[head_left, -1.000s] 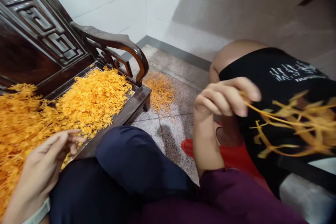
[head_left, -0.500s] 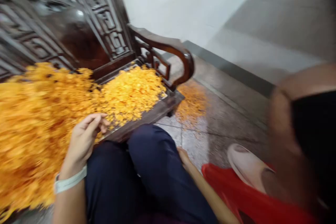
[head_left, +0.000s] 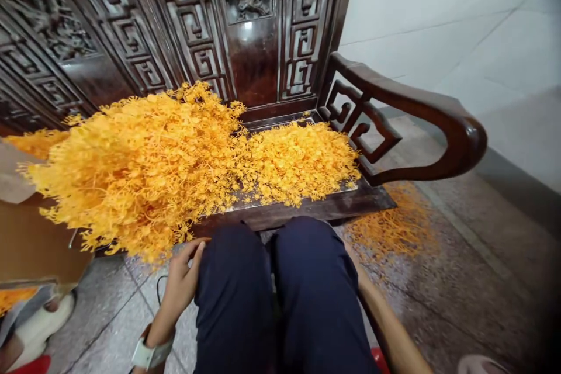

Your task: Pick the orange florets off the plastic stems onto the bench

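My left hand (head_left: 184,274), with a pale watch on its wrist, rests against the outer side of my left knee (head_left: 230,251). Its thumb and forefinger are slightly apart and no object shows in it. Just above it spills a large heap of yellow-orange plastic flower sprigs (head_left: 149,163) on a dark wooden bench. To the right lies a lower pile of small yellow flower pieces (head_left: 302,160). My right hand (head_left: 354,257) hangs beside my right knee (head_left: 313,245), its fingers hidden behind the leg.
A carved bench back (head_left: 256,64) and curved armrest (head_left: 464,143) bound the seat. Thin orange stems (head_left: 394,225) litter the tiled floor below the armrest. At left stand a cardboard box (head_left: 39,239) and another person's shoe (head_left: 41,333).
My view has swung left, bringing the bench more square and the box into sight. My left hand has dropped from beside the pile to my knee; the right stays by the other knee.
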A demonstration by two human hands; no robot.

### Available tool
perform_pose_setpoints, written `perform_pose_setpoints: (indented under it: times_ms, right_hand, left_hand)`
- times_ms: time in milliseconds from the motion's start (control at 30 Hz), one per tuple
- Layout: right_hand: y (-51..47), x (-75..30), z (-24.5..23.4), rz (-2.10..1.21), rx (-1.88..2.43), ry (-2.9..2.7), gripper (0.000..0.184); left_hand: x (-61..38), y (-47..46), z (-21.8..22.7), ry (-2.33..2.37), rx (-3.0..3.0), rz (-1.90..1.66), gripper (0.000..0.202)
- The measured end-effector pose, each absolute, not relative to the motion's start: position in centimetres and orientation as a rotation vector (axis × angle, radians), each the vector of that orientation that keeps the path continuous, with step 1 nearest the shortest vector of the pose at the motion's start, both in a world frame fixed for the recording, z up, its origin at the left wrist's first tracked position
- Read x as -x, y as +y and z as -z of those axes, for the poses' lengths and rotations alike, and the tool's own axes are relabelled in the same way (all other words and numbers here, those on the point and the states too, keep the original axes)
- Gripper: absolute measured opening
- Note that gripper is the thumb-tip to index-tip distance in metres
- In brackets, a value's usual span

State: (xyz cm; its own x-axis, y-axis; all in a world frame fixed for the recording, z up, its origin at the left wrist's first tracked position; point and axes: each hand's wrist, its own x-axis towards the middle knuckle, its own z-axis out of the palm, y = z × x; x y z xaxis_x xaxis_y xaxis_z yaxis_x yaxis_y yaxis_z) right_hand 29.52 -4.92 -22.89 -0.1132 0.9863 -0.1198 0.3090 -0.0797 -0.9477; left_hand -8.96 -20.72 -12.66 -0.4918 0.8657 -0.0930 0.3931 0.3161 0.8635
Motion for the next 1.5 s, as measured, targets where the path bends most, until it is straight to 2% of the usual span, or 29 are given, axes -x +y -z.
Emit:
perform_pose_setpoints:
  times_ms: [200, 333, 467, 533, 633, 667, 767, 900, 1033, 1167, 1300, 1400, 1500]
  right_hand:
    - [-0.1, -24.6, 12.7, -1.247, 1.180, -1.599, 0.029]
    - [5.9, -14.6, 8.4, -1.137, 0.839, -2.063, 0.029]
    - [12.9, -3.2, 9.5, -0.820, 0.882, -2.334, 0.033]
    - [15.3, 0.6, 10.9, -0.771, 0.939, -2.365, 0.033]
    - [17.3, 2.8, 12.2, -0.762, 0.967, -2.426, 0.011]
    - [17.6, 2.8, 12.3, -0.757, 0.969, -2.435, 0.009]
    - [18.4, 2.1, 11.4, -0.709, 0.976, -2.419, 0.011]
    - [19.4, 1.8, 9.3, -0.548, 0.905, -2.381, 0.015]
    - [19.8, 1.9, 6.9, -0.422, 0.853, -2.341, 0.016]
    - [18.6, 1.3, 4.9, -0.517, 0.748, -2.295, 0.025]
    - [15.9, 0.3, 4.2, -0.745, 0.786, -2.211, 0.026]
    - [13.6, -1.1, 4.0, -0.948, 0.711, -2.187, 0.026]
    - [11.2, -3.5, 3.6, -0.995, 0.652, -2.164, 0.026]
  left_hand:
    - [9.3, -18.0, 12.5, 1.947, -0.974, -1.387, 0.034]
    - [9.4, -11.9, 11.2, 1.870, -1.395, -1.412, 0.029]
    - [10.3, -3.7, 10.6, 1.904, -1.642, -1.364, 0.024]
    - [11.1, -0.4, 10.9, 1.977, -1.699, -1.346, 0.037]
    - [12.2, 2.5, 12.4, 2.268, -1.865, -0.975, 0.055]
    - [12.4, 3.0, 13.1, 2.356, -1.907, -0.828, 0.059]
    - [12.3, 3.5, 15.1, 2.480, -1.917, -0.660, 0.070]
    - [12.0, 3.7, 16.0, 2.484, -1.825, -0.710, 0.080]
    - [12.2, 3.6, 15.6, 2.413, -1.828, -0.793, 0.081]
    - [13.1, 3.2, 13.9, 2.323, -1.917, -1.004, 0.092]
    - [15.1, 3.3, 11.2, 2.298, -1.995, -1.305, 0.104]
    - [16.5, 3.7, 9.7, 2.319, -1.987, -1.359, 0.106]
    - [17.0, 3.9, 9.2, 2.196, -2.010, -1.384, 0.109]
